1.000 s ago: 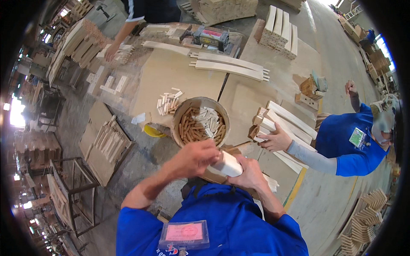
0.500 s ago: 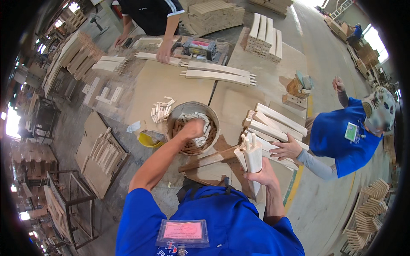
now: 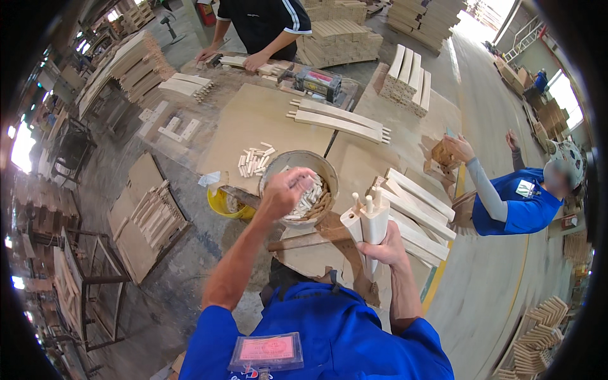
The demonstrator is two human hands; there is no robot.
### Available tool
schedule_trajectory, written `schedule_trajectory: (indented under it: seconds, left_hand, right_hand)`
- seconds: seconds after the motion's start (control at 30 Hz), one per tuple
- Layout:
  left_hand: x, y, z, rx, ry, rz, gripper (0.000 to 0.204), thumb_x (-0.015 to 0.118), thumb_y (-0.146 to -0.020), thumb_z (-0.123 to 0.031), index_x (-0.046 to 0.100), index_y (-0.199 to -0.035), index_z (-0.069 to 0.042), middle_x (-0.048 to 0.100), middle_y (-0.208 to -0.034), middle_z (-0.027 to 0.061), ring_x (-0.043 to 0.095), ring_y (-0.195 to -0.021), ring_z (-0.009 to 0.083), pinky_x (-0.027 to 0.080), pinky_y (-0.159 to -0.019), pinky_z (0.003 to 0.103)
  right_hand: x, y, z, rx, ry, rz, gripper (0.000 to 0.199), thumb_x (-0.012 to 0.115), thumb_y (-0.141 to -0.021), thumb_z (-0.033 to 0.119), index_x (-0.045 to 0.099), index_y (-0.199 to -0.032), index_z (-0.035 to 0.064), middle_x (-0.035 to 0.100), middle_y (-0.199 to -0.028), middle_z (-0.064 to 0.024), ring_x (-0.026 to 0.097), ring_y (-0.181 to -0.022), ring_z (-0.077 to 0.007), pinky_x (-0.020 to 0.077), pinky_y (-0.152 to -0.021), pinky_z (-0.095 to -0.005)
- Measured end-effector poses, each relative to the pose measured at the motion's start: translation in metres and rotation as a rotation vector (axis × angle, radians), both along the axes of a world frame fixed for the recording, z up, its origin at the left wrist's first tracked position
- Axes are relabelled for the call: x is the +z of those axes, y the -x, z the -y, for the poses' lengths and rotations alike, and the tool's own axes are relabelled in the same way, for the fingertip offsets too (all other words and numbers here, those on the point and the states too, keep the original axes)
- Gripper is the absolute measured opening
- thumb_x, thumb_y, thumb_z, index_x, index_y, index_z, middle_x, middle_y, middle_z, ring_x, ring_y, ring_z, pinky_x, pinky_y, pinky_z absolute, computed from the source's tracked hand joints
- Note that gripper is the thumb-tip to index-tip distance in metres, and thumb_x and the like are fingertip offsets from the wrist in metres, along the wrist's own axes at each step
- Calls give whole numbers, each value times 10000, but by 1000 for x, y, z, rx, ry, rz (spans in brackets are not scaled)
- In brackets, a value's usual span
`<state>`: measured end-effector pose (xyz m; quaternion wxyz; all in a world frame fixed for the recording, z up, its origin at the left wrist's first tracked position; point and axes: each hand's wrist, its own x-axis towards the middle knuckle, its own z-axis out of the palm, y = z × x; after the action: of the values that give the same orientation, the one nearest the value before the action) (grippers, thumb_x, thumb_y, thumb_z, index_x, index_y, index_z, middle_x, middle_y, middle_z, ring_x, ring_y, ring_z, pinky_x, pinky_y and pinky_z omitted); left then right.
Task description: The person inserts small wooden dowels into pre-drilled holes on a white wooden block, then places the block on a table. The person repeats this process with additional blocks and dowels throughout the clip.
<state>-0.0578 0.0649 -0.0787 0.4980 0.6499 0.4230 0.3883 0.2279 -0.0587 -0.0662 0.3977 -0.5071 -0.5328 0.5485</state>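
Over on our left side of the desk (image 3: 266,120), a small loose heap of short wooden dowels (image 3: 254,160) lies on the bare board, and just to the right of it stands the round bowl (image 3: 272,174), holding more of the same pegs (image 3: 308,197). Our left hand (image 3: 285,190) hangs over that bowl with its fingers curled down and gathered into the pegs, apparently pinching some, though we cannot tell how many. Below the bowl's left edge sits a yellow tub (image 3: 223,204), partly hidden. Moving right, our right hand (image 3: 382,248) is wrapped tight around a pale wooden part (image 3: 367,221), held upright just beside the bowl, its long axis running roughly up and down in the view. Its top end, with a few dowels already standing in it, points away from us. So the pegs lie to the left of the part and a little beyond it, and the left hand is plainly the nearer one to them. Further right, stacked pale slats (image 3: 418,206) lie slantwise on the desk, and beyond them a co-worker in a blue shirt (image 3: 516,206) reaches a hand (image 3: 459,147) toward a small wooden piece
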Motion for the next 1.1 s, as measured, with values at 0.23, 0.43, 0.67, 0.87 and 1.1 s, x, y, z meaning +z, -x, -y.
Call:
schedule_trajectory:
  seconds: [0.23, 0.43, 0.67, 0.87, 1.1]
  left_hand:
    - [53, -19, 66, -19, 317, 386, 179, 595, -1061, -159, 611, -1168, -17, 545, -785, -39, 476, -668, 44, 404, -584, 213]
    - [40, -20, 65, 118, 60, 199, 153, 601, -1054, -135, 655, -1121, -8, 592, -829, -23, 493, -719, 37, 409, -618, 217]
    - [28, -25, 46, 153, 202, 279, 160, 642, -1033, -137, 665, -1111, 1, 639, -858, -13, 551, -749, 83, 462, -665, 253]
    - [30, -27, 32, 92, -176, 53, 143, 651, -1001, -100, 655, -1127, -32, 628, -816, 50, 545, -697, 134, 469, -644, 290]
    - [3, -33, 33, 181, -128, 200, 151, 650, -989, -81, 661, -1131, -31, 675, -857, 80, 658, -809, 157, 526, -723, 319]
  right_hand:
    - [19, 26, -18, 77, -45, 60, 381, 787, -687, 149, 688, -1009, -27, 677, -830, -35, 605, -757, -107, 503, -693, -297]
    - [30, 40, -31, 70, -79, 156, 405, 769, -677, 114, 702, -1054, -19, 707, -824, -65, 647, -749, -121, 531, -709, -305]
    - [22, 38, -50, 70, -61, 225, 442, 772, -663, 112, 708, -1084, -9, 725, -817, -95, 690, -752, -143, 545, -716, -315]
    - [17, 40, -54, 3, -27, 187, 435, 772, -653, 118, 708, -1063, -15, 744, -850, -113, 727, -767, -191, 558, -730, -328]
    - [17, 47, -57, -4, -64, 296, 462, 763, -638, 123, 716, -1081, 0, 756, -881, -108, 734, -814, -182, 567, -766, -344]
